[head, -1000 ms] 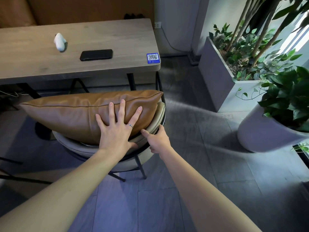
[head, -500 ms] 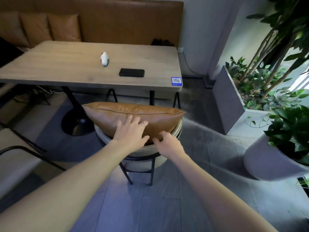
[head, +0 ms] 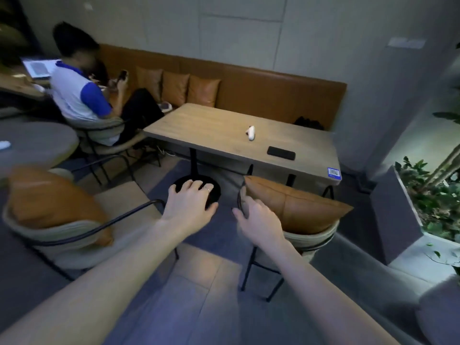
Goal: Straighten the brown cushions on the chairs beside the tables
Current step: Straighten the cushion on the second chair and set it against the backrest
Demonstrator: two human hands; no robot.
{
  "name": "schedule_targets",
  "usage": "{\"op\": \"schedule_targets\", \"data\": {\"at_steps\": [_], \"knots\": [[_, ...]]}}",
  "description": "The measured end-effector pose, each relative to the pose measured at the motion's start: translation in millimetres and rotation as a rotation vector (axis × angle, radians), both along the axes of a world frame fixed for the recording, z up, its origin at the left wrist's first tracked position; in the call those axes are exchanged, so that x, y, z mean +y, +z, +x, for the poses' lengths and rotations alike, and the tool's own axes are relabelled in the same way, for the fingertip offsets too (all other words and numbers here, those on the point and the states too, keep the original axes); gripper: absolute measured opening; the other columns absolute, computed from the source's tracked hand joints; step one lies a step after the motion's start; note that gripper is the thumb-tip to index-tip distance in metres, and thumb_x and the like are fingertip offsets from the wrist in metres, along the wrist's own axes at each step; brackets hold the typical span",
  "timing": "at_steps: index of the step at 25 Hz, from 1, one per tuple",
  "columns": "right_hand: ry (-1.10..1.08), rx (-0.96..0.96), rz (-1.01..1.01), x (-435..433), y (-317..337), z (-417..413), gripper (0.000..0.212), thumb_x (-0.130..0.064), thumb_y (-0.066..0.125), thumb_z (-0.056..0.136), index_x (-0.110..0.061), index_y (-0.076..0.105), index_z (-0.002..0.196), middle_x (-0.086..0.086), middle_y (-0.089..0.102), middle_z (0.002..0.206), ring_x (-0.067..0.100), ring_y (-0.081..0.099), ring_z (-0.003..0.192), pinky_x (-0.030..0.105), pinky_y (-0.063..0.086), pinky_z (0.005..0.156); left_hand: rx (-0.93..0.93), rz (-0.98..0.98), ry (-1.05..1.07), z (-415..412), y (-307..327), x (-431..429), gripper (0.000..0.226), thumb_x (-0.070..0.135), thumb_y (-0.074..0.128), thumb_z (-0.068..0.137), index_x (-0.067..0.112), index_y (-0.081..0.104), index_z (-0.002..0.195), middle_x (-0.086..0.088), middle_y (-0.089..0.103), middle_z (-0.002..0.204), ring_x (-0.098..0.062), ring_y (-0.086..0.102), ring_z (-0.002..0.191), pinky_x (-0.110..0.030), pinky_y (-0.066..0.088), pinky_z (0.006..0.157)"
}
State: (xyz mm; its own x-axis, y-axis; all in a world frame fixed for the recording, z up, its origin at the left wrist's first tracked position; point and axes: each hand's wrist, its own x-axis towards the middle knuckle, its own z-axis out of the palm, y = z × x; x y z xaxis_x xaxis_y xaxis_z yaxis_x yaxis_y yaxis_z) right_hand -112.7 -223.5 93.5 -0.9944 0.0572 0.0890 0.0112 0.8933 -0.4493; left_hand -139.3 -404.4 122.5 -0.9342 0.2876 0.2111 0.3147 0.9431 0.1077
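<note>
A brown leather cushion (head: 301, 207) stands against the back of a beige chair (head: 311, 240) on the right, beside the wooden table (head: 224, 130). My right hand (head: 258, 220) hovers at the cushion's left corner with fingers spread; whether it touches is unclear. My left hand (head: 191, 200) floats in the air between the two chairs, fingers apart, holding nothing. A second brown cushion (head: 49, 200) leans tilted in the beige chair (head: 74, 232) on the left, blurred by motion.
A black phone (head: 281, 153) and a small white object (head: 251, 133) lie on the table. A seated person (head: 82, 95) is at the back left. Brown bench cushions (head: 176, 88) line the wall. Planters (head: 408, 207) stand on the right. A round table (head: 34, 143) is at left.
Both hands have come off the right chair's cushion and shifted left. The view has pulled back and swung left, bringing the left chair, its cushion and the seated person into sight.
</note>
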Motion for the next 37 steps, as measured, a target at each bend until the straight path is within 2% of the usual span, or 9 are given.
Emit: {"op": "schedule_targets", "data": {"at_steps": [6, 12, 17, 24, 31, 34, 37], "knots": [[0.146, 0.157, -0.027, -173.8, 43.1, 40.8, 0.051, -0.048, 0.043, 0.101, -0.022, 0.043, 0.145, 0.009, 0.058, 0.135, 0.035, 0.059, 0.116, 0.049, 0.051, 0.092, 0.082, 0.052, 0.167, 81.3, 33.8, -176.6, 0.053, 0.049, 0.049, 0.095, 0.023, 0.049, 0.141, -0.002, 0.055, 0.14, -0.025, 0.044, 0.133, -0.051, 0.036, 0.103], [0.305, 0.173, -0.102, -307.0, 58.6, 41.2, 0.05, -0.05, 0.042, 0.101, -0.025, 0.042, 0.144, 0.004, 0.058, 0.133, 0.029, 0.061, 0.113, 0.047, 0.054, 0.086, 0.053, 0.033, 0.359, 111.7, 34.1, -309.9, 0.054, 0.05, 0.049, 0.094, 0.021, 0.051, 0.14, -0.003, 0.053, 0.144, -0.025, 0.042, 0.136, -0.053, 0.037, 0.104], [0.343, 0.079, -0.14, -373.7, 42.2, 4.2, 0.051, -0.052, 0.042, 0.101, -0.025, 0.041, 0.145, 0.004, 0.057, 0.134, 0.03, 0.06, 0.114, 0.046, 0.054, 0.088, 0.002, 0.072, 0.458, 80.0, 19.9, -369.6, 0.056, 0.05, 0.048, 0.096, 0.021, 0.047, 0.143, -0.005, 0.049, 0.149, -0.026, 0.038, 0.139, -0.053, 0.034, 0.107], [0.367, -0.061, -0.187, -446.0, -5.9, -87.8, 0.049, -0.05, 0.044, 0.101, -0.026, 0.041, 0.144, 0.008, 0.056, 0.134, 0.034, 0.06, 0.117, 0.043, 0.05, 0.09, -0.121, 0.111, 0.553, -21.2, -16.6, -429.2, 0.056, 0.049, 0.046, 0.098, 0.02, 0.045, 0.145, -0.008, 0.049, 0.148, -0.028, 0.04, 0.138, -0.054, 0.038, 0.102], [0.29, -0.264, -0.246, -509.5, -74.9, -173.5, 0.053, -0.052, 0.046, 0.099, -0.023, 0.043, 0.144, 0.013, 0.06, 0.132, 0.039, 0.059, 0.117, 0.045, 0.05, 0.093, -0.293, 0.266, 0.68, -118.1, -69.2, -490.6, 0.058, 0.049, 0.049, 0.096, 0.017, 0.044, 0.143, -0.012, 0.055, 0.138, -0.036, 0.047, 0.128, -0.056, 0.044, 0.097], [0.137, -0.419, -0.382, -539.9, -119.2, -192.0, 0.058, -0.053, 0.051, 0.096, -0.019, 0.044, 0.142, 0.012, 0.061, 0.134, 0.037, 0.058, 0.12, 0.047, 0.05, 0.097, -0.392, 0.361, 0.753, -147.0, -107.1, -523.3, 0.064, 0.056, 0.051, 0.091, 0.017, 0.044, 0.142, -0.012, 0.057, 0.134, -0.039, 0.053, 0.122, -0.057, 0.047, 0.095], [-0.127, -0.595, -0.591, -571.2, -160.0, -200.5, 0.061, -0.049, 0.058, 0.095, -0.013, 0.044, 0.142, 0.014, 0.057, 0.139, 0.036, 0.057, 0.123, 0.041, 0.047, 0.099, -0.477, 0.509, 0.819, -171.1, -149.3, -562.4, 0.081, 0.072, 0.05, 0.076, 0.018, 0.045, 0.136, -0.012, 0.058, 0.131, -0.038, 0.056, 0.117, -0.057, 0.048, 0.095]]}}
